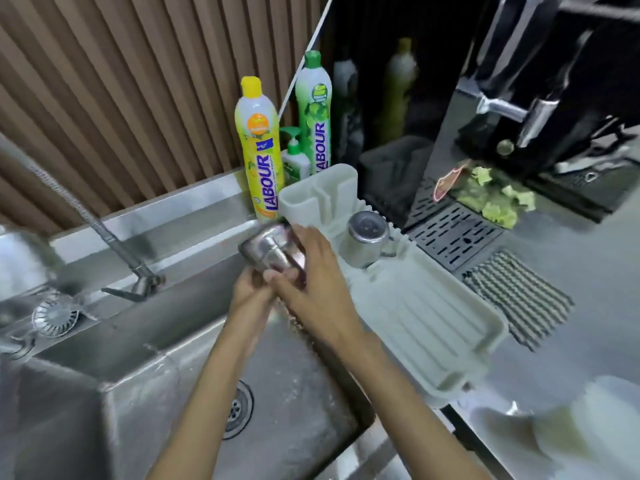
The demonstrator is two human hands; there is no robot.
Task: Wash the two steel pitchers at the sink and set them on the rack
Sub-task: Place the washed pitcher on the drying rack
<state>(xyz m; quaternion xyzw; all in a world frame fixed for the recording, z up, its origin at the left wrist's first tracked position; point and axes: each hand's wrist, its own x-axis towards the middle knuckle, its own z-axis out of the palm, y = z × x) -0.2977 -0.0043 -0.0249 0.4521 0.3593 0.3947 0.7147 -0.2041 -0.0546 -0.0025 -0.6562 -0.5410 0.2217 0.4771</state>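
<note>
Both my hands hold a steel pitcher [268,249] tilted on its side over the right end of the sink [145,341]. My right hand [313,271] wraps around its body from the right. My left hand [247,289] grips it from below, partly hidden behind the right hand. The pitcher is blurred by motion. A second steel pitcher [365,239] stands upside down at the far end of the pale grey drying rack [426,327], just right of my hands.
A yellow soap bottle [258,147], a green soap bottle [313,116] and a small pump bottle [296,157] stand behind the rack's cutlery holder [318,194]. A hose faucet [104,233] hangs at left. The drain [239,407] lies below. A coffee machine [540,98] stands right.
</note>
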